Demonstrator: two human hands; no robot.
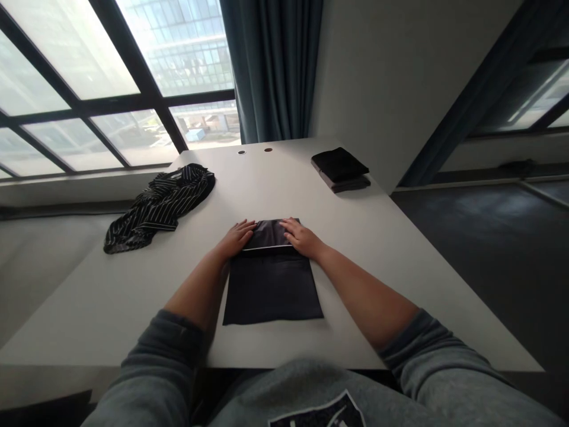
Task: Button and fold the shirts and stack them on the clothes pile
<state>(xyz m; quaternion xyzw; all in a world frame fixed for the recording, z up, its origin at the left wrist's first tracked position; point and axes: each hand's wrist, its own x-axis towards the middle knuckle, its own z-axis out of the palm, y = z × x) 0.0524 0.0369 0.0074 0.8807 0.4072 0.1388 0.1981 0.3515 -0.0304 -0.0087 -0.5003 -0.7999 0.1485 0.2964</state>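
A dark folded cloth [272,287], perhaps a garment, is lying on the white surface [377,267]. The left hand [239,237] and right hand [304,239] are resting at its far corners, fingers open and extended. Beyond the cloth, striped clothing [166,204] is lying leftward and a folded stack [341,169] is sitting rightward.

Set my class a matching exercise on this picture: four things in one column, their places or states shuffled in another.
Things:
1. Striped garment
2. Folded stack
3. Left hand
4. Right hand

Places or states:
A. On the right edge of the dark cloth
B. Crumpled, on the table
C. Layered, far right
D. On the cloth's left edge

Pairs: 1-B; 2-C; 3-D; 4-A
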